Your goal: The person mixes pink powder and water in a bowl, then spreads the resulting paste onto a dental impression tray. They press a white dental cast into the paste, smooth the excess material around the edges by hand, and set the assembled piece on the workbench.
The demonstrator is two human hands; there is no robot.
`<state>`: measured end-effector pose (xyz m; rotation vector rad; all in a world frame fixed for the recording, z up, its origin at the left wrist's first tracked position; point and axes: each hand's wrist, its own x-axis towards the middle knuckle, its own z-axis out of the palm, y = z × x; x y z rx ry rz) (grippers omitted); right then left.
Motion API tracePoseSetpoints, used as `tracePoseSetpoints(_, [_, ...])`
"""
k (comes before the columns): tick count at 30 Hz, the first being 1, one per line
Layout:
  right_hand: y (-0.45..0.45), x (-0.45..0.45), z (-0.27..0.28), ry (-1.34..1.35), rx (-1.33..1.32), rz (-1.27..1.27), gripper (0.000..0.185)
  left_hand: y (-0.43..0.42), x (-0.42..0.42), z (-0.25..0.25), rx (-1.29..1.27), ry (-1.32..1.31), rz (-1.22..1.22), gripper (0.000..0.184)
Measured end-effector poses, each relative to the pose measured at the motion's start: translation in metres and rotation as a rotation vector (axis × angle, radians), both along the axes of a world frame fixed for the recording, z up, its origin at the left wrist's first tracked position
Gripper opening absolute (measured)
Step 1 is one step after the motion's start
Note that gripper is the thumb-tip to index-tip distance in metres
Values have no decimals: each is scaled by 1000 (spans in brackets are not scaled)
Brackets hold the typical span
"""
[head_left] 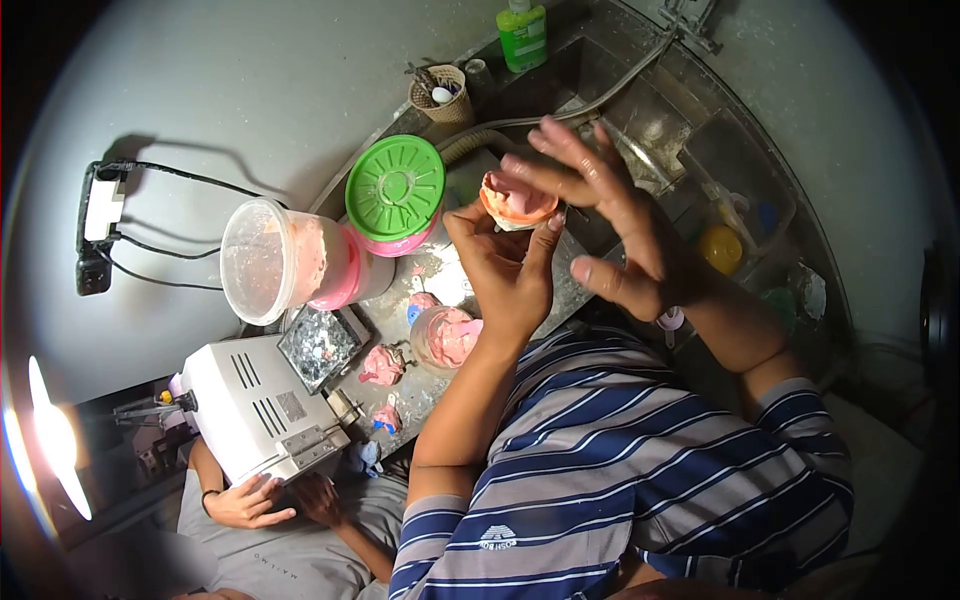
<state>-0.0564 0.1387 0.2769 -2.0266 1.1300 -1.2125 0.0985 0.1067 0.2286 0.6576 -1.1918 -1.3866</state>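
Observation:
In the head view my left hand [510, 270] pinches a small dental cast [518, 206] between thumb and fingers. The cast has an orange rim, a white underside and soft pink material on top. My right hand [620, 215] is beside it with wet-looking fingers spread. One fingertip reaches over the cast; whether it touches the pink material I cannot tell. Below my left hand a clear cup [432, 345] of pink paste stands on the bench. Pink lumps [381, 365] lie near the cup, some with blue parts.
A green-lidded tub [396, 188] and a clear plastic tub [245, 265] stand at left. Nearby is a white machine [255, 400], with a co-worker's hand [248, 503] against it. A sink basin [640, 130] lies behind my right hand. A green bottle [523, 40] and woven basket [440, 97] are at the back.

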Motion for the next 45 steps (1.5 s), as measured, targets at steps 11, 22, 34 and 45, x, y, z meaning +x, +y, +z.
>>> tracePoseSetpoints(11, [2, 19, -6, -112, 25, 53, 89, -3, 0, -21, -219, -93, 189, 53])
tracePoseSetpoints(22, [-15, 12, 2, -412, 87, 331, 90, 0, 13, 2, 95, 29, -70, 41])
tracePoseSetpoints(34, [-12, -7, 27, -34, -59, 209, 82, 5, 44, 24, 372, 82, -338, 34])
tracePoseSetpoints(45, [-33, 19, 26, -258, -70, 519, 81, 7, 52, 20, 435, 262, -539, 61])
